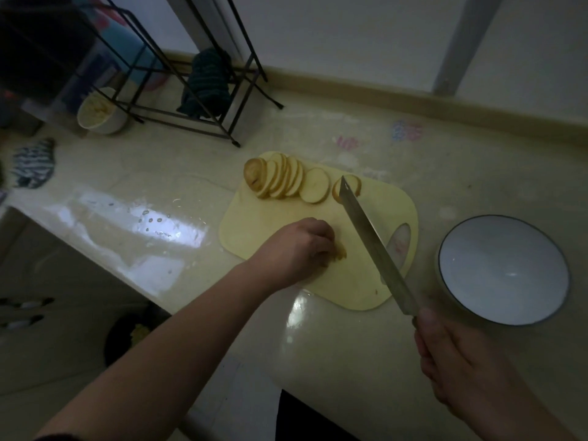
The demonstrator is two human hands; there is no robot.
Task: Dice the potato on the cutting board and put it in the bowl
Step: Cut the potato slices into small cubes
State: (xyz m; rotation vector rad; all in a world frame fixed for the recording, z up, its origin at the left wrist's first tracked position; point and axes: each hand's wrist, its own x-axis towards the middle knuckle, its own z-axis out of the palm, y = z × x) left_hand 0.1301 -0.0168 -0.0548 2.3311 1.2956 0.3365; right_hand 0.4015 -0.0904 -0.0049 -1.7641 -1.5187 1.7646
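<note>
— In the middle of the frame, on the yellow cutting board (254, 224), which step would you say this is?

— Slicing looks done and dicing seems about to start. The left hand (297, 246) has its fingers (321, 249) curled over a small piece or stack of potato (436, 253)... sorry, the piece (341, 251) shows just at the fingertips, near the board's centre.

— And the other hand?

— The right hand (461, 364), lower right of the frame, grips the handle of a long knife (372, 243), fingers wrapped closed around it. The blade is raised at a slant across the board's right side, its tip up near the far slices; I cannot tell whether it touches anything.

— Where is the rest of the potato?

— At the top edge of the board: a fanned row of slices (280, 179) leaning on a skin-on end piece, one round slice (314, 190) lying flat beside them, and another slice (350, 186) partly behind the blade tip. They are pale yellow with thin brown skin rims, fairly even in thickness.

— What does the next move call for?

— I'd judge the blade must come down beside the left knuckles, cutting the held piece into strips, then crosswise. Fingertips should stay tucked.

— The bowl?

— The white bowl (553, 249) sits on the bench (350, 345) right of the board, nothing visible inside it.
</note>
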